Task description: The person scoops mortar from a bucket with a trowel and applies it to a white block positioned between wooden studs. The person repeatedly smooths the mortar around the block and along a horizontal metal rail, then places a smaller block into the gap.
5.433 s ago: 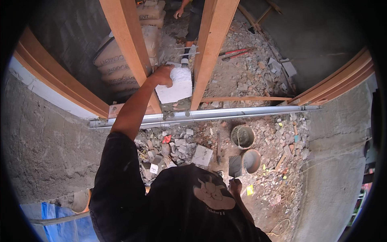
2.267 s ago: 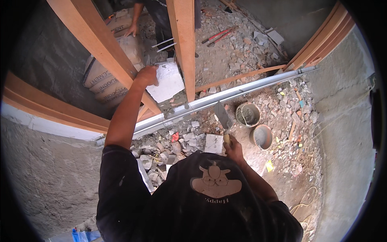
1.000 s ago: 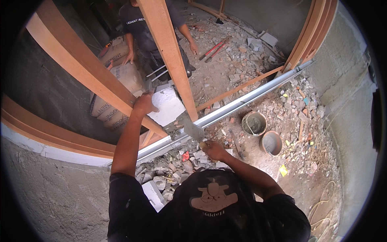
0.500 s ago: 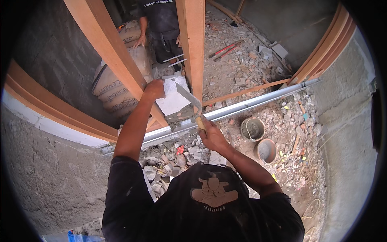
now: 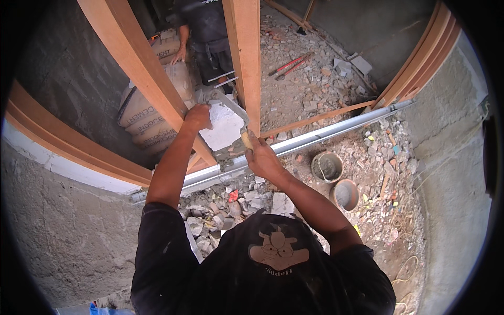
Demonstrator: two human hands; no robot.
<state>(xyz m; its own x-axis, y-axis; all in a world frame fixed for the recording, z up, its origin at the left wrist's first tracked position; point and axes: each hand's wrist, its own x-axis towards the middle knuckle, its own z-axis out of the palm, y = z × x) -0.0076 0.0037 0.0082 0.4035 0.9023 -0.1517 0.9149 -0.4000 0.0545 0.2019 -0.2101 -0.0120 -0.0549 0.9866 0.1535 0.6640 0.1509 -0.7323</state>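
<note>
My left hand [image 5: 198,117] is closed at the left edge of a white block [image 5: 220,131], its fingers bent against the block, close beside a slanting wooden post [image 5: 144,68]. The block sits between two wooden posts, above a long metal profile [image 5: 294,151]. In my right hand [image 5: 264,160] is a trowel [image 5: 234,107], gripped by its pale wooden handle. Its long grey blade reaches forward and left along the block's far right side, beside the upright wooden post [image 5: 247,68]. The underside of the block is hidden.
Beyond the posts a person [image 5: 207,31] in dark clothes stands with a hand on stacked cement bags [image 5: 149,113]. Two buckets [image 5: 344,194] stand on the rubble to my right. A red-handled tool [image 5: 290,65] lies on the rubble behind. Rough grey walls [image 5: 68,231] flank both sides.
My right hand and the trowel have moved left and forward, bringing the blade along the block's far edge. My left hand stays at the block's left edge.
</note>
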